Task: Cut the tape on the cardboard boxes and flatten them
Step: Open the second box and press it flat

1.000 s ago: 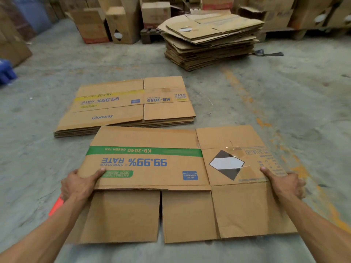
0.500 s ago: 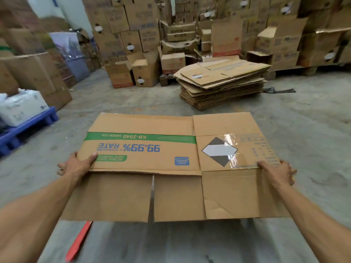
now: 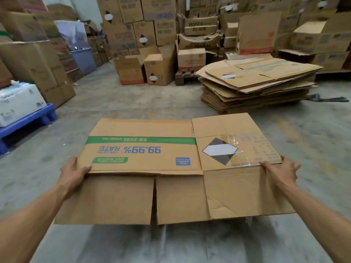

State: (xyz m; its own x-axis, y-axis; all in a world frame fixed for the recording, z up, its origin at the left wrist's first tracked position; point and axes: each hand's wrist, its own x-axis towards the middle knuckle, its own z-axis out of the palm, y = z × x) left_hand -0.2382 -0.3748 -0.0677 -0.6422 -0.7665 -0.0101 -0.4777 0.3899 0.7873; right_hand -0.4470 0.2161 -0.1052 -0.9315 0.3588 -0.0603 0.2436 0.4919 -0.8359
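A flattened cardboard box (image 3: 144, 154) with a green stripe, blue "99.99% RATE" print and a black-and-white diamond label is held level in front of me, above the concrete floor. My left hand (image 3: 73, 172) grips its left edge, thumb on top. My right hand (image 3: 281, 171) grips its right edge beside a patch of clear tape. The box's near flaps hang toward me.
A tall stack of flattened boxes (image 3: 254, 84) lies on the floor ahead to the right. Upright cartons (image 3: 144, 71) line the back and left walls. A blue pallet (image 3: 28, 122) with a white package stands at the left.
The flattened box has been lifted off the floor. The view has risen, so the low stack of flat boxes and the red tool on the floor have dropped out of sight.
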